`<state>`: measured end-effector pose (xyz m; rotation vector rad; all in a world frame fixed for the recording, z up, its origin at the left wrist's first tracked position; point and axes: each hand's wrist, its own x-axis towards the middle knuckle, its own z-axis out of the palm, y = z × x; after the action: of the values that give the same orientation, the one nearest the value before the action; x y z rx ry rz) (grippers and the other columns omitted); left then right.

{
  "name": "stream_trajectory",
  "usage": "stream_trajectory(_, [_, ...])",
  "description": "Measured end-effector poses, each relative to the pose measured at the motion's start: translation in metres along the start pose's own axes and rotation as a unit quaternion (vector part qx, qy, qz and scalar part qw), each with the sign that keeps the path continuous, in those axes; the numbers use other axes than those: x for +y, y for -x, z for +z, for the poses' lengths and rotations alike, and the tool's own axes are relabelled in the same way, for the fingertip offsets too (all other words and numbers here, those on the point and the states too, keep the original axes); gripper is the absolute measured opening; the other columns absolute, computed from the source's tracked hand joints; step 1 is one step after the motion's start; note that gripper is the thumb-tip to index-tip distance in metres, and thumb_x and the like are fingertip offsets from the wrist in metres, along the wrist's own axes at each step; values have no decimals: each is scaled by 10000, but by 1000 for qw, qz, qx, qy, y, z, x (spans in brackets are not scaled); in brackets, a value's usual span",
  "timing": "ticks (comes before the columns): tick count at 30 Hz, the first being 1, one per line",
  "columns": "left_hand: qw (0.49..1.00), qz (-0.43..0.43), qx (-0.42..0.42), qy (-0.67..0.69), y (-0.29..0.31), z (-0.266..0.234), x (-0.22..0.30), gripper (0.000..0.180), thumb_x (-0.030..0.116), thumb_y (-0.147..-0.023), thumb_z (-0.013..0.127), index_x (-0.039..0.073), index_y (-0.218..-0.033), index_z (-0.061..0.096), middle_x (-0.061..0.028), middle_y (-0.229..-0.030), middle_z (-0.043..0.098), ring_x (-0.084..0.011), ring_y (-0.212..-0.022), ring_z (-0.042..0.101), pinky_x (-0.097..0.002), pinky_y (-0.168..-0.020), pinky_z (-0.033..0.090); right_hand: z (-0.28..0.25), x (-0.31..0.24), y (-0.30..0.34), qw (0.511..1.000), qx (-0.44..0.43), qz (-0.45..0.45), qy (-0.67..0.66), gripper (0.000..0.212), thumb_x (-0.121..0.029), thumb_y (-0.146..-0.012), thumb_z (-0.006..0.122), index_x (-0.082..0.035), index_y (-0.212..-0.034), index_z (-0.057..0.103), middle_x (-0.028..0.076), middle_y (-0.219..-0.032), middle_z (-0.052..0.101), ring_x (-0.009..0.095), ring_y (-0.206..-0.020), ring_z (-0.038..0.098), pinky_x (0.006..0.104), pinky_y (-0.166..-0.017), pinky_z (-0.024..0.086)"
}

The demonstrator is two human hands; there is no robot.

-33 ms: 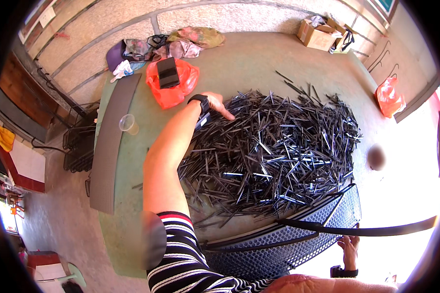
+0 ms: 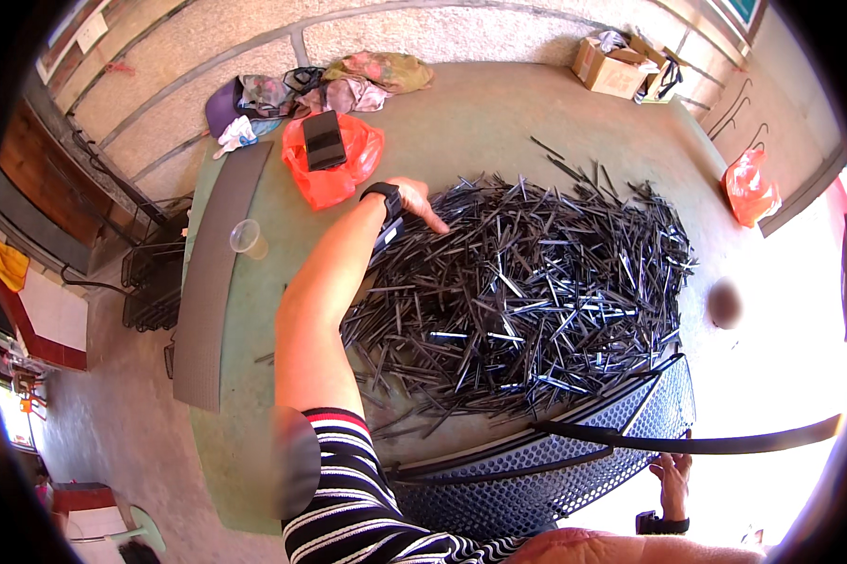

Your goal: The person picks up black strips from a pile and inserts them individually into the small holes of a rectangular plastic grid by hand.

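Right hand [image 2: 672,481] is at the corner of the curved black honeycomb-mesh panel [image 2: 527,484]; can't tell if it's gripping. Panel looks light, springy; I'd grab the rim. Beyond it, the slim, shiny black strips [image 2: 536,282] lie piled, probably light, slippery: pinch mid-length. Left hand [image 2: 418,200] is at their far-left edge, grip unclear, a hair further left than earlier.
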<state>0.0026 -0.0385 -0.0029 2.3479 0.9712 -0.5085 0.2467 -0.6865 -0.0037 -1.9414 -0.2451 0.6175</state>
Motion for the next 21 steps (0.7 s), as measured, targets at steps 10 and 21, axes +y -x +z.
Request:
stream_trajectory(10, [990, -13, 60, 126, -10, 27, -16, 692, 300, -472, 872, 26, -1061, 633, -112, -994, 662, -227, -918, 604, -329, -812, 448, 9, -14, 4, 1000, -8, 19, 8, 707, -130, -894, 548, -136, -1442, 101, 98, -1000, 498, 126, -738, 573, 266, -648, 524])
stream_trajectory(21, [980, 54, 182, 65, 54, 27, 32, 643, 157, -430, 853, -25, -997, 609, -170, -925, 653, -286, -859, 620, -360, -767, 475, -6, -9, 1, 998, -54, -23, -14, 720, -161, -882, 566, -152, -1446, 117, 159, -1023, 551, 183, -749, 636, 292, -642, 541])
